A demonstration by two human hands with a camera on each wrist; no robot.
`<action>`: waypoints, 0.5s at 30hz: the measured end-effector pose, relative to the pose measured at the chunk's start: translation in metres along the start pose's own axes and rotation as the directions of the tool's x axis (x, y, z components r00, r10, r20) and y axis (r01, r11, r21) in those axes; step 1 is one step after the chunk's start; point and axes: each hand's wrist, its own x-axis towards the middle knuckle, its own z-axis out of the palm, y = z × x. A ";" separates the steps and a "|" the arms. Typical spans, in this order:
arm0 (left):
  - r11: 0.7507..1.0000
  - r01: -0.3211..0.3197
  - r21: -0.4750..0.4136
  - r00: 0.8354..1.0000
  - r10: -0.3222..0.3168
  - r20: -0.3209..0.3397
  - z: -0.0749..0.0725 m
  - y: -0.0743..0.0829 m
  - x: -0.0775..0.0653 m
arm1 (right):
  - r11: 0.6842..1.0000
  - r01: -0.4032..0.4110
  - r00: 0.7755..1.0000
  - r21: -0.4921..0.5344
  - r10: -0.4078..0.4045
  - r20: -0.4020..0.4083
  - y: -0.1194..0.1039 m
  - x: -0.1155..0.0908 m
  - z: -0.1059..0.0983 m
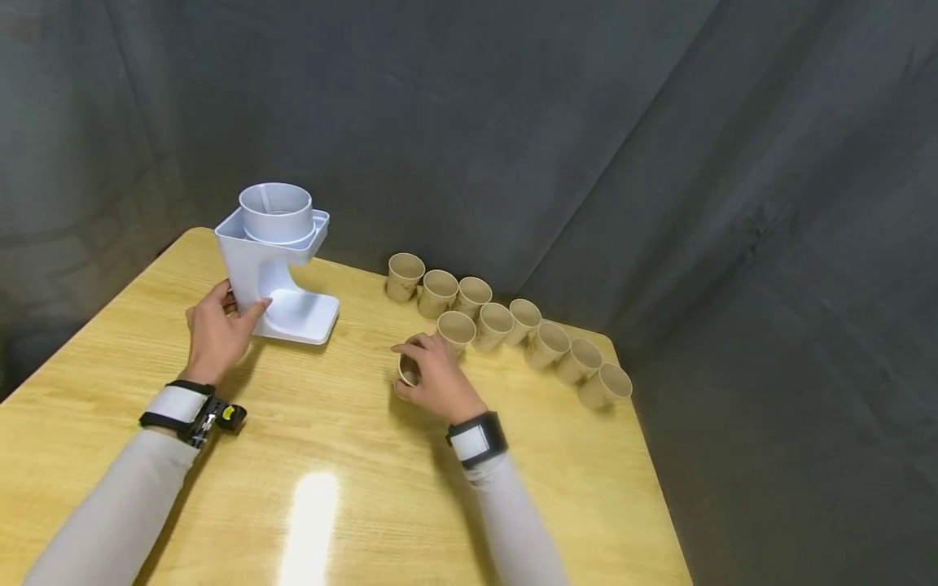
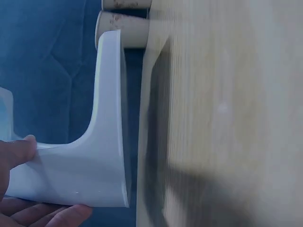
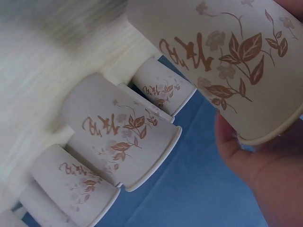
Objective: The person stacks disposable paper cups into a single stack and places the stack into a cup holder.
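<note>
On the left of the head view, my left hand [image 1: 220, 334] grips the upright back of a white C-shaped stand [image 1: 245, 273] that carries a round, open collar [image 1: 277, 213] on top. In the left wrist view a gap shows between the stand's base [image 2: 111, 118] and the tabletop, so it is held off the table. With thumb and fingers, my right hand [image 1: 438, 378] holds a paper cup [image 1: 408, 372] near its rim. Brown leaf prints and lettering mark that cup [image 3: 232, 61] in the right wrist view. Whether it touches the table is unclear.
Several more paper cups stand mouth up in a staggered row, from one cup [image 1: 403, 281] near the back edge to another [image 1: 604, 387] at the right edge. The nearest [image 1: 456, 330] is just beyond my right hand. Dark cloth [image 1: 440, 122] hangs behind the wooden table [image 1: 352, 496].
</note>
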 end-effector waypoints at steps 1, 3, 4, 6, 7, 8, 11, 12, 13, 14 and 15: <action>1.000 -0.007 0.004 1.000 0.007 0.006 -0.001 0.001 -0.004 | 1.000 -0.004 1.000 0.005 0.004 0.000 0.000 -0.002 0.001; 1.000 -0.008 0.009 1.000 0.007 0.023 -0.001 0.003 -0.011 | 1.000 -0.011 1.000 0.015 0.011 -0.007 -0.001 -0.007 0.002; 1.000 -0.006 0.006 1.000 0.006 0.031 0.000 0.003 -0.014 | 1.000 -0.012 1.000 0.020 0.013 -0.012 -0.001 -0.009 0.002; 1.000 0.001 0.002 0.999 -0.001 0.043 0.000 0.004 -0.020 | 0.999 -0.015 1.000 0.028 0.016 -0.021 -0.002 -0.012 0.004; 1.000 0.002 -0.001 0.999 -0.002 0.045 0.000 0.004 -0.022 | 0.999 -0.018 1.000 0.030 0.018 -0.024 -0.002 -0.014 0.004; 1.000 0.004 -0.004 0.999 -0.004 0.048 0.000 0.004 -0.025 | 0.999 -0.019 0.999 0.033 0.020 -0.026 -0.002 -0.016 0.005; 1.000 0.003 -0.009 0.999 -0.003 0.036 -0.001 0.003 -0.033 | 0.999 -0.021 0.999 0.037 0.022 -0.035 -0.004 -0.022 0.008; 1.000 -0.002 -0.010 1.000 0.002 0.027 -0.001 0.003 -0.036 | 0.999 -0.020 0.999 0.039 0.022 -0.037 -0.005 -0.024 0.009; 1.000 0.000 -0.009 1.000 0.000 0.025 -0.002 0.005 -0.037 | 0.999 -0.022 0.999 0.044 0.023 -0.036 -0.006 -0.026 0.008; 1.000 0.003 -0.007 1.000 -0.002 0.025 -0.003 0.006 -0.038 | 0.999 -0.024 0.999 0.048 0.026 -0.032 -0.007 -0.027 0.007; 1.000 0.002 -0.006 1.000 -0.002 0.023 -0.004 0.007 -0.039 | 0.998 -0.028 0.999 0.053 0.029 -0.026 -0.009 -0.028 0.007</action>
